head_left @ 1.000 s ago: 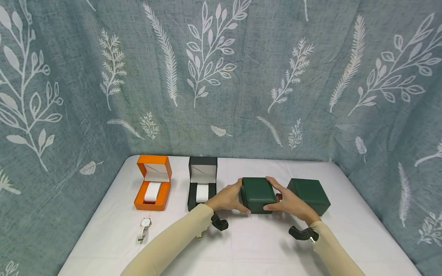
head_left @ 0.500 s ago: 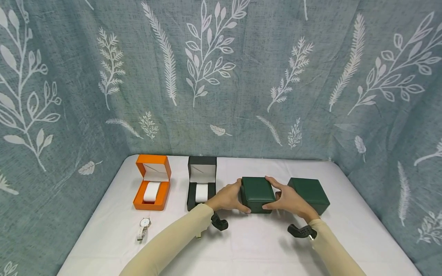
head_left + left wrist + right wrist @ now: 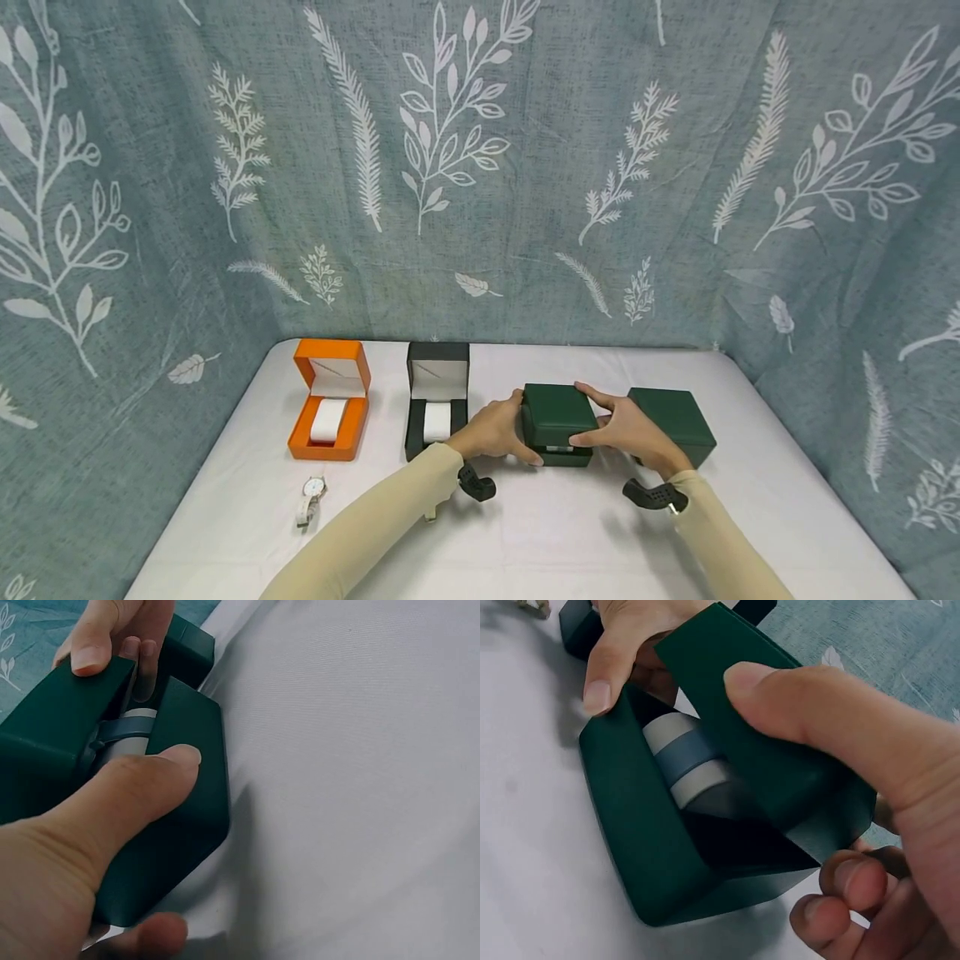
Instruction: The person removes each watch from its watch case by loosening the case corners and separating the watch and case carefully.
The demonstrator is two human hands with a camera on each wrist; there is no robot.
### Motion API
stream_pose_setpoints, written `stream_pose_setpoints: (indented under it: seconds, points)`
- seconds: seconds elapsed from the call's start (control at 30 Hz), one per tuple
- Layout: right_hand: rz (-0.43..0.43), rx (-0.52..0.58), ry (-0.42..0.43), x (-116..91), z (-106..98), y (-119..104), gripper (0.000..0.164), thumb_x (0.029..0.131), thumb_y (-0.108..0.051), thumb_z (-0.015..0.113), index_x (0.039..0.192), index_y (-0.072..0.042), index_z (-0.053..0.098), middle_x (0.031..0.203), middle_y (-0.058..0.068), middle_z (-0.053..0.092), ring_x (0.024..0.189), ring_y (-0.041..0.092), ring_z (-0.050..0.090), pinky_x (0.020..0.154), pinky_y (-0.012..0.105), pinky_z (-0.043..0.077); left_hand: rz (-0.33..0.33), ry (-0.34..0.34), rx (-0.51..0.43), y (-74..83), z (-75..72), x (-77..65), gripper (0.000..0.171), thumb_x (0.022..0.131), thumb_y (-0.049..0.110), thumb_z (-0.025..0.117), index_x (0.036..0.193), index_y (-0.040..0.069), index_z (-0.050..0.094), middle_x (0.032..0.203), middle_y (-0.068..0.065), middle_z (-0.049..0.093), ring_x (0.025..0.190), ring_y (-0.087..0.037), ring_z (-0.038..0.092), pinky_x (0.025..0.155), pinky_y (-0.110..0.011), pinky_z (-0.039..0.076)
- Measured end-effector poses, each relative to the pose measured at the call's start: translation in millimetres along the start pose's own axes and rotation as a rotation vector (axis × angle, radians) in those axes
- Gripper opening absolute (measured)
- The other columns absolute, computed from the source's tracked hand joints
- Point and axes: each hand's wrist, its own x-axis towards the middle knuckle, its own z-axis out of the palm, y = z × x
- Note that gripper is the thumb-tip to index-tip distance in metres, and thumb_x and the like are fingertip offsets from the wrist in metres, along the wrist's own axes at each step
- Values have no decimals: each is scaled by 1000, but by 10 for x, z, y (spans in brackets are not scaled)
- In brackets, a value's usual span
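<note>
Since half a second ago, the lid (image 3: 558, 412) has come up at its near side, and a narrow gap now shows between it and the base (image 3: 564, 459) of the green box I work at. My hands have hardly shifted. This box sits right of the middle of the desk (image 3: 525, 550), between my two hands.

My left hand (image 3: 491, 427) holds the base from the left, its thumb pressed on the near face by the left corner; I cannot tell how all its other fingers lie. My right hand (image 3: 628, 435) grips the lid, thumb on its near face and a fingertip at its far right corner. Inside the gap I see a pale cushion (image 3: 671, 731) with a blue-grey band (image 3: 686, 757) around it.

Just right of my right hand is a second green box (image 3: 678, 419), its lid down. To the left, a black box (image 3: 438, 351) stands with its lid raised, partly behind my left wrist, and farther left an orange box (image 3: 325, 451) with its lid also up; each has a white cushion inside. Near the orange box, on its near side, lies a watch (image 3: 310, 500). Beyond the far edge hangs a blue-grey curtain (image 3: 540, 250) printed with white leaves.
</note>
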Motion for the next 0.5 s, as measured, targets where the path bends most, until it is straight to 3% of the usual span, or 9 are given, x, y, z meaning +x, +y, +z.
stream_pose_setpoints:
  seconds: [0.03,0.13,0.43,0.5]
  points:
    - [0,12,-1,0,0,-1,97,76,-40,92,157,-42,38,49,-5,30,48,31,30,48,34,37,-1,0,-8,-6,3,0,124,66,46,98,161,8,29,148,-12,55,130,-31,57,104,-44,47]
    - [-3,43,4,1,5,4,95,79,-41,91,158,-41,38,50,-4,33,47,17,35,48,35,37,-9,-3,-21,-26,15,0,124,65,46,98,161,8,29,150,-11,54,133,-30,55,106,-44,46]
    - [-17,156,34,42,29,48,84,84,-37,87,156,-39,43,54,0,33,52,25,33,51,42,38,-16,-7,-35,-40,11,5,122,65,47,98,160,10,31,148,-13,55,132,-30,56,105,-43,47]
    - [-22,186,45,54,34,50,82,86,-36,86,156,-36,44,71,1,48,52,22,34,52,41,39,-10,-8,-40,-44,9,11,120,65,46,98,159,10,33,148,-13,56,132,-31,56,105,-44,47]
